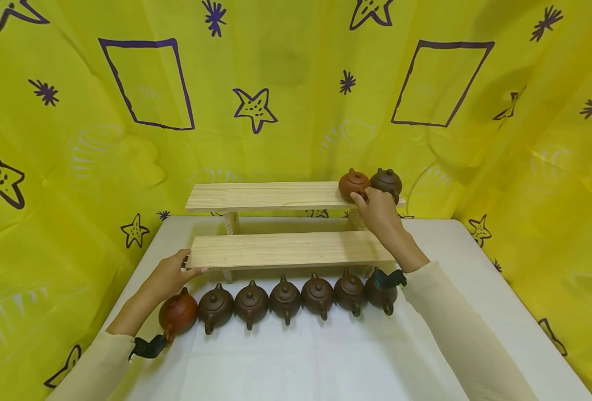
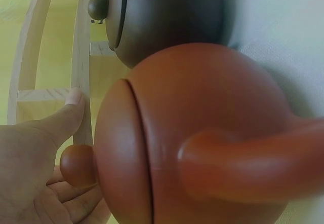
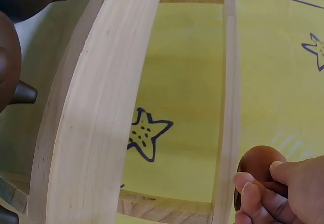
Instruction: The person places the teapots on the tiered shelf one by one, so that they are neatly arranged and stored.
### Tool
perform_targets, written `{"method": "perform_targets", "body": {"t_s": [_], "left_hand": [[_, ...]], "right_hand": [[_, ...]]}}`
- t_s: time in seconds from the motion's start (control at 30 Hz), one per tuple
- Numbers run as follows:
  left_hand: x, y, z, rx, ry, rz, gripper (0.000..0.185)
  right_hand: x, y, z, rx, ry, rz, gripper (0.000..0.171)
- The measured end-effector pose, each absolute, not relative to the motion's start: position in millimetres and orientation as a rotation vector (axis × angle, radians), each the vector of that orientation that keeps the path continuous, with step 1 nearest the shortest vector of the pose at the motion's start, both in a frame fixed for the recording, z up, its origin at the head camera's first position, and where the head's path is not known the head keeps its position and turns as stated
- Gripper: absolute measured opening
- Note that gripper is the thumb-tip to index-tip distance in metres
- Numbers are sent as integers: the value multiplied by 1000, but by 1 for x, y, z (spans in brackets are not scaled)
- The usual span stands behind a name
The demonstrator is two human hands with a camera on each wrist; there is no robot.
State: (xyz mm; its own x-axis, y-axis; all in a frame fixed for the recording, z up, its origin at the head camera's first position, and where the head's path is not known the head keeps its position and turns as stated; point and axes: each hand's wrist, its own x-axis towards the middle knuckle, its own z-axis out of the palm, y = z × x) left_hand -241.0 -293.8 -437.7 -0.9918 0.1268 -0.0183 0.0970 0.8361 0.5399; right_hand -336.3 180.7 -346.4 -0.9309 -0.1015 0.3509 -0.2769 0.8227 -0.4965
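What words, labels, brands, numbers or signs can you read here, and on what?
None: no readable text in any view.
Yellow curtain: only drawn shapes, no lettering.
Reddish-brown teapots, dark brown teapots: no readable marks on the visible sides.
Wooden two-tier shelf: no lettering visible.
Dark wrist straps: too small to tell.

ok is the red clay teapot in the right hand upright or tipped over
Upright: the head view shows the red clay teapot with its lid on top, the right hand gripping its near side.
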Motion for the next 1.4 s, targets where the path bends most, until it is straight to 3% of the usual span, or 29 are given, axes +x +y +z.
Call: {"method": "perform_targets", "body": {"t_s": [0.57,0.8,0.93,1.4], "left_hand": [[-245,-293,-437,191,2960,843,82],[-246,-293,-436,233,2975,875,77],[-246,-293,-437,234,2976,875,76],[-241,-295,-437,215,2977,872,76]], "right_hand": [[-349,183,-348,246,-2741,767,43],[-345,189,-344,266,-2775,787,56],[-330,197,-344,305,-2833,775,63],[-225,239,-393,284,-3046,673,49]]}}
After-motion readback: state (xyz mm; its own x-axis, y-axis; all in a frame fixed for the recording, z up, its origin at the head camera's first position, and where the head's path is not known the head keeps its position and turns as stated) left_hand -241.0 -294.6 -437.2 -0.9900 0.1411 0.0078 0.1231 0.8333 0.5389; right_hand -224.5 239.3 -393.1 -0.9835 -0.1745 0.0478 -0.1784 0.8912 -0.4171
